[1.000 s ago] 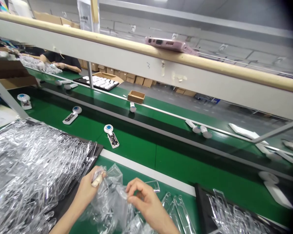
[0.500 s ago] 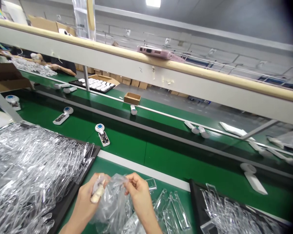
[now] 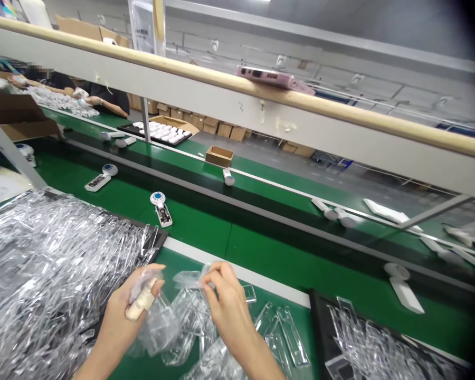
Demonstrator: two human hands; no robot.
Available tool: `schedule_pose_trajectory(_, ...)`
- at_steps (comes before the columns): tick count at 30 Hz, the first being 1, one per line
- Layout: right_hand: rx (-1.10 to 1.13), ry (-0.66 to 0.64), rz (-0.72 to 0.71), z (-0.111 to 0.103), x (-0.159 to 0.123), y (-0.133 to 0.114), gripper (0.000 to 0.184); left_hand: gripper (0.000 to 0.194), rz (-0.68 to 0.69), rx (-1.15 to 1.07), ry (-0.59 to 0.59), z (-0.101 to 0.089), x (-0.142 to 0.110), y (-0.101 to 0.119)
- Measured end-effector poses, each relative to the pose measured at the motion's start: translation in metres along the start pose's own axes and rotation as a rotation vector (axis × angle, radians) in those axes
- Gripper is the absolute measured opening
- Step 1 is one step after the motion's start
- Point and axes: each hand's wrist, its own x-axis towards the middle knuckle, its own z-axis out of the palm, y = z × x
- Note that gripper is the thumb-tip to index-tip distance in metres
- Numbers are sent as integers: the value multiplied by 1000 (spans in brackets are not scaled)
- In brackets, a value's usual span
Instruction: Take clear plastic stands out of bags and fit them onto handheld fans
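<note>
My left hand (image 3: 124, 311) is curled with a cream-coloured, ridged piece (image 3: 141, 302) at its fingers, its kind unclear. Thin clear plastic film is bunched over that hand, and a crumpled clear plastic bag (image 3: 160, 327) hangs beside it. To its right, my right hand (image 3: 225, 295) pinches a piece of clear plastic film (image 3: 188, 278) between thumb and fingers. Below and between the hands, clear plastic parts (image 3: 198, 311) lie loosely heaped on the green bench. Several slim clear frames (image 3: 293, 338) lie right of my right forearm.
A black tray (image 3: 152, 248) heaped with clear parts fills the left; another black tray (image 3: 319, 327) stands right. Across the green belt (image 3: 206, 227) lie white devices, one with an exposed circuit board (image 3: 163, 215). A pink phone (image 3: 275, 77) rests on the rail overhead. Co-workers (image 3: 103, 99) sit far left.
My hands have drawn apart: the left went down and left with the cream piece, the right up slightly with film. The bag no longer stretches between them. Devices on the belt shifted slightly left.
</note>
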Motion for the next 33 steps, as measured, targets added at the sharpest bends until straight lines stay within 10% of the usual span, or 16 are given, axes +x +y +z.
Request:
schedule_pose_trajectory(6,-190,-73,-237,-3,29,-10,15,58,29,0,-74,-14,-11,36)
schedule_pose_trajectory(17,-404,-198,-479,-8,55,-16,19,81,-34,94,-303,-18,5,10)
schedule_pose_trajectory(25,352,-358,-138,3,51,-34,19,18,71,126,-351,-2,15,13)
schedule_pose_trajectory(33,839,-501,200,24,61,-10,16,21,105,1,-383,8,28,3)
